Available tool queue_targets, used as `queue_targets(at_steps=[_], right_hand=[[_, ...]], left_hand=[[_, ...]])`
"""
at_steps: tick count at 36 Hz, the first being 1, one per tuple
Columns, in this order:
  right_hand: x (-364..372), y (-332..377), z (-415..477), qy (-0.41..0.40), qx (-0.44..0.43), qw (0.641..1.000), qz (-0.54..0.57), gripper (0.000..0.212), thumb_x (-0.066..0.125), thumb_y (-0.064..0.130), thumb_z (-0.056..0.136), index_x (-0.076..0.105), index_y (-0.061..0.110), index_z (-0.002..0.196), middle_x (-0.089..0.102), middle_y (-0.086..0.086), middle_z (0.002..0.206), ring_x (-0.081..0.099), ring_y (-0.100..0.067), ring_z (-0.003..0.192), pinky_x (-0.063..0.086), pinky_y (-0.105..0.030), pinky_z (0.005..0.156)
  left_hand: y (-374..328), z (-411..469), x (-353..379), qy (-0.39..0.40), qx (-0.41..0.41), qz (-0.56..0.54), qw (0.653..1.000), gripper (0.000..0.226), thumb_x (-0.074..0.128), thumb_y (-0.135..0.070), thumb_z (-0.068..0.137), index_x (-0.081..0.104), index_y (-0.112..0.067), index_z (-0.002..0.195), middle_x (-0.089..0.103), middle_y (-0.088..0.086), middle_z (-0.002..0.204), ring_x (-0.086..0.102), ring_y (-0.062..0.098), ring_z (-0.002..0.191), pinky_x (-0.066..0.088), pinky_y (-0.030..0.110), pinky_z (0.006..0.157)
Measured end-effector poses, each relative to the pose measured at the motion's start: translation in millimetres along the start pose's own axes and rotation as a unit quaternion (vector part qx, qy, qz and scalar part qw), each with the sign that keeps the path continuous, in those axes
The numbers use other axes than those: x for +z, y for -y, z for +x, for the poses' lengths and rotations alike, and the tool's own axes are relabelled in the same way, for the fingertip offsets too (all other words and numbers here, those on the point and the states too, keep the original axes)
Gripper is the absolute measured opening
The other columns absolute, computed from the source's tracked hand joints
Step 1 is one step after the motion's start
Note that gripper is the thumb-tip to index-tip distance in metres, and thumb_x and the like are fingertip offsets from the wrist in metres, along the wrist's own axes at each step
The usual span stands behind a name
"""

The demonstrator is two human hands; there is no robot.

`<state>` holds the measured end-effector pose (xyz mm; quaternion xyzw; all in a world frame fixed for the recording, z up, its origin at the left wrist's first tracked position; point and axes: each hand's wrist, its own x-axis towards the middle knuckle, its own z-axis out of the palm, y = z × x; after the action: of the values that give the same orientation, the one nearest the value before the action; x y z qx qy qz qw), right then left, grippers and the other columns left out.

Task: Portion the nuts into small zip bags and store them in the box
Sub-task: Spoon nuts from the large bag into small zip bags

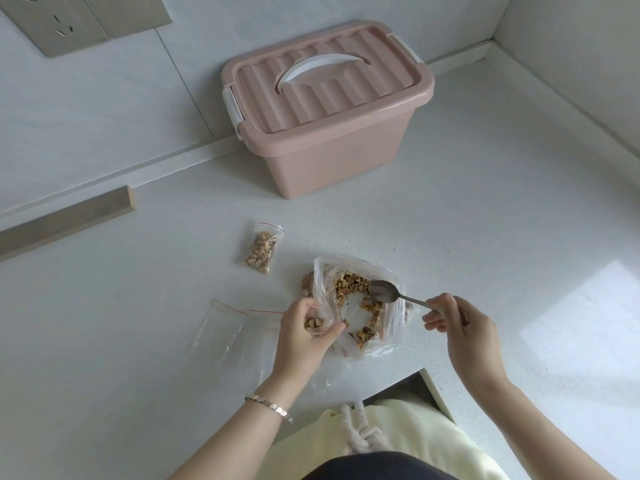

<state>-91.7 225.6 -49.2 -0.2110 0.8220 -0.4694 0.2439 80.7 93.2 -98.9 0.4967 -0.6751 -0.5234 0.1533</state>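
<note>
A large clear plastic bag (388,271) of brown nut pieces lies open on the white counter. My right hand (460,327) pinches the handle of a metal spoon (384,292), whose empty bowl hovers over the nuts. My left hand (304,334) holds a small zip bag (314,323) with a few nuts in it, right beside the big bag's opening. A filled small zip bag (261,247) lies further back to the left. A pink lidded box (329,109) with a white handle stands closed at the back.
Empty small zip bags (221,327) with red seal lines lie flat to the left of my left hand. A wooden strip (65,220) runs along the far left. The counter's front edge has a cut-out (412,382) near my body. A wall socket (55,22) is at the top left.
</note>
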Motion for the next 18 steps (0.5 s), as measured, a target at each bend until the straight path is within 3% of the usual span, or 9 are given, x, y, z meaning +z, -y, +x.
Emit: queue_targets(at_steps=[8, 15, 18], right_hand=[[26, -20, -4, 0.051, -0.031, 0.998, -0.023, 0.021, 0.045, 0.021, 0.094, 0.061, 0.03, 0.085, 0.069, 0.007, 0.077, 0.064, 0.0, 0.075, 0.05, -0.014, 0.071], [38, -20, -2, 0.097, 0.085, 0.987, 0.094, 0.029, 0.04, 0.02, 0.097, 0.065, 0.017, 0.083, 0.071, -0.002, 0.073, 0.068, -0.012, 0.069, 0.055, -0.02, 0.067], [44, -20, -3, 0.124, 0.145, 0.974, 0.125, 0.034, 0.037, 0.024, 0.098, 0.065, 0.008, 0.087, 0.072, -0.007, 0.072, 0.069, -0.017, 0.067, 0.055, -0.02, 0.063]], left_hand=[[5, 2, 2, 0.004, 0.004, 0.027, 1.0, 0.045, 0.081, -0.022, 0.068, 0.048, -0.028, 0.099, 0.056, -0.009, 0.098, 0.053, 0.011, 0.098, 0.044, 0.018, 0.08], [6, 2, 4, 0.0, 0.006, 0.016, 1.0, 0.038, 0.078, -0.02, 0.072, 0.049, -0.024, 0.097, 0.058, -0.008, 0.093, 0.056, 0.013, 0.091, 0.048, 0.025, 0.08], [4, 2, 4, 0.0, 0.002, 0.001, 1.0, 0.031, 0.076, -0.02, 0.075, 0.05, -0.026, 0.092, 0.059, -0.009, 0.092, 0.056, 0.009, 0.092, 0.045, 0.018, 0.079]])
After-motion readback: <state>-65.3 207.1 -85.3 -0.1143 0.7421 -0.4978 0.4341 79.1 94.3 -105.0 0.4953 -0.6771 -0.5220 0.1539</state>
